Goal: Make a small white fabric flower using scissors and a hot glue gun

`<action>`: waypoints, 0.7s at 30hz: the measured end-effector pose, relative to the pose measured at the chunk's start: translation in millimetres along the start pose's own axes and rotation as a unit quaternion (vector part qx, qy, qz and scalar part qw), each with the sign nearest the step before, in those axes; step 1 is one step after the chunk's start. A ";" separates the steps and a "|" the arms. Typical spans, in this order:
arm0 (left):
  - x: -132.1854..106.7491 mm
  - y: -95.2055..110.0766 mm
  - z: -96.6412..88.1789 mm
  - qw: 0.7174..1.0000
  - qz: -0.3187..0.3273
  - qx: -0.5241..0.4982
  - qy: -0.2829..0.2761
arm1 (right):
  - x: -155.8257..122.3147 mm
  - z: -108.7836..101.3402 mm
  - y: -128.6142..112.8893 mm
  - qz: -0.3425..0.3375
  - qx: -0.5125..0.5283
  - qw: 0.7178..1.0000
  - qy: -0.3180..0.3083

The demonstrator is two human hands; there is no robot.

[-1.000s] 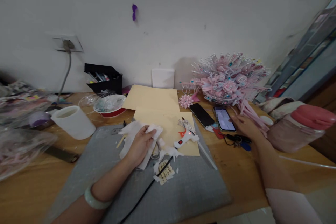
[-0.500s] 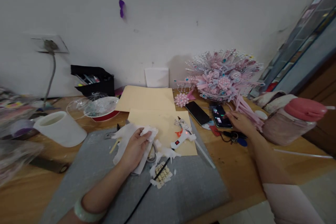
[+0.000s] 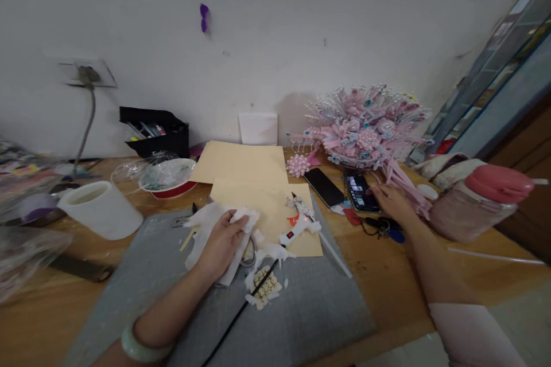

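My left hand (image 3: 221, 245) is closed on a piece of white cloth (image 3: 244, 219), pinched between thumb and fingers over the grey cutting mat (image 3: 297, 309). More torn white scraps (image 3: 275, 250) lie around it. At the right, my right hand (image 3: 391, 202) reaches to a lit phone (image 3: 363, 194), fingertips at the screen's right edge, holding nothing. Between the hands, a white glue gun (image 3: 300, 232) with an orange trigger rests on cream card (image 3: 253, 198). Its black cord (image 3: 235, 321) crosses a small patterned cream piece (image 3: 267, 287).
A dark phone (image 3: 324, 187), keys (image 3: 383, 228), a pink beaded headdress (image 3: 365, 132) and a pink-lidded bottle (image 3: 473, 206) stand or lie at the right. Leftward are a white roll (image 3: 101, 209), a red-rimmed bowl (image 3: 172, 189) and a black pencil case (image 3: 157, 132).
The picture on the lit phone has changed, and my right fingertips have drawn slightly right across its screen. My left hand keeps its hold on the cloth. The view has shifted slightly.
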State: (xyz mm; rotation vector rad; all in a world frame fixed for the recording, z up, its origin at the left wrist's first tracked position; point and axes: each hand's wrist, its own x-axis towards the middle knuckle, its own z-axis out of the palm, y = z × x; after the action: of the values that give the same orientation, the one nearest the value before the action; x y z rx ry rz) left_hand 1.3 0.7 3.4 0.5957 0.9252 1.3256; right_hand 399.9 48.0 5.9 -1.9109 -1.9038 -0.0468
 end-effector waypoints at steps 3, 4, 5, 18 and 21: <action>1.7 -1.1 -1.8 1.000 0.003 0.005 -0.004 | 0.1 3.2 0.2 -0.008 -0.007 1.000 -0.008; 2.1 -1.4 -2.2 1.000 0.004 0.006 -0.004 | -0.1 4.0 0.2 -0.007 -0.009 1.000 -0.011; 2.5 -1.6 -2.6 1.000 0.004 0.005 -0.006 | -0.4 4.4 0.0 -0.006 -0.011 1.000 -0.014; 1.9 -1.1 -2.0 1.000 0.006 0.011 -0.003 | -3.2 0.9 -6.2 -0.049 0.060 0.997 0.000; 1.7 -0.7 -1.6 1.000 0.004 0.007 -0.006 | -4.1 0.4 -8.0 -0.052 0.079 0.996 0.004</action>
State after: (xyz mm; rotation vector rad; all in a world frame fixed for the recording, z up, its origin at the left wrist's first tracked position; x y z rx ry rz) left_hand 0.3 2.0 1.5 0.6184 0.9244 1.3223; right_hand 392.0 43.9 6.4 -1.7050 -1.9403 0.0616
